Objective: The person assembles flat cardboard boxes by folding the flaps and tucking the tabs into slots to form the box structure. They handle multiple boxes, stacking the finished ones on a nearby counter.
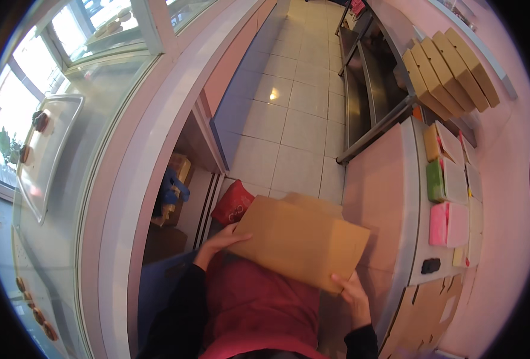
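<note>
Narrow aisle, pale tiled floor (304, 113) running to 12 o'clock. Brown cardboard piece (301, 239) at 5 o'clock, in front of a maroon garment (259, 299). Worker's left grip (223, 239), 7 o'clock, pinches its left edge; right grip (353, 293), 5 o'clock, pinches its lower right corner. Beyond: red bag (233, 202), 8 o'clock; bench (417, 197) carrying coloured packs (447, 224), 3 o'clock. Farther: upright brown boxes (459, 72), 2 o'clock.

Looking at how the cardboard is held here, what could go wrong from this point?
The cardboard might slip or tilt: the left hand grips it near its left edge, the right hand near its lower right corner. Its right end, close to the counter in this view, might knock against it. The red bag, just past its left end, could get bumped.
</note>
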Available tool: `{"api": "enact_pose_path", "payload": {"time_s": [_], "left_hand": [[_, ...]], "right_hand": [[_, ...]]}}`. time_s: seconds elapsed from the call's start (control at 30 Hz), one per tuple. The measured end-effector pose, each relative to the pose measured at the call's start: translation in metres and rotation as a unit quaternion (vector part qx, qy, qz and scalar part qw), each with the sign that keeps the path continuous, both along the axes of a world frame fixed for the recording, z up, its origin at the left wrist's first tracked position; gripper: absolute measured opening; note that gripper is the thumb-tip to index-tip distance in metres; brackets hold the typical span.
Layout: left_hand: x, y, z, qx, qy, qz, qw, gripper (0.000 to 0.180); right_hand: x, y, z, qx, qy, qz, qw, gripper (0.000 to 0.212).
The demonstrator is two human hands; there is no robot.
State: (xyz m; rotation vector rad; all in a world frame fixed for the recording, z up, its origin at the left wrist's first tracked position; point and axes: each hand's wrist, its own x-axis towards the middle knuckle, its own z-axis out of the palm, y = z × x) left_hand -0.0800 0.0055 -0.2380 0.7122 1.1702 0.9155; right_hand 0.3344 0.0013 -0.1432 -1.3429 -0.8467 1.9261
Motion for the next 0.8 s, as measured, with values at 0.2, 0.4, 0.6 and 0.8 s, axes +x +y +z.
{"api": "enact_pose_path", "payload": {"time_s": [0.2, 0.4, 0.6, 0.8], "left_hand": [[-0.031, 0.007, -0.164, -0.182, -0.232, 0.43, 0.854, 0.047], [0.01, 0.026, -0.216, -0.235, 0.029, 0.381, 0.894, 0.042], [-0.051, 0.073, -0.184, -0.122, 0.124, 0.571, 0.803, 0.037], [-0.164, -0.003, -0.004, 0.319, 0.231, 0.708, 0.586, 0.041]], "right_hand": [[0.006, -0.022, 0.017, -0.021, -0.132, 0.036, 0.99, 0.057], [-0.008, -0.023, 0.04, -0.082, -0.192, 0.111, 0.972, 0.064], [0.0, -0.015, 0.01, -0.061, -0.143, 0.023, 0.988, 0.07], [-0.01, 0.0, 0.009, -0.065, -0.125, 0.087, 0.986, 0.058]]}}
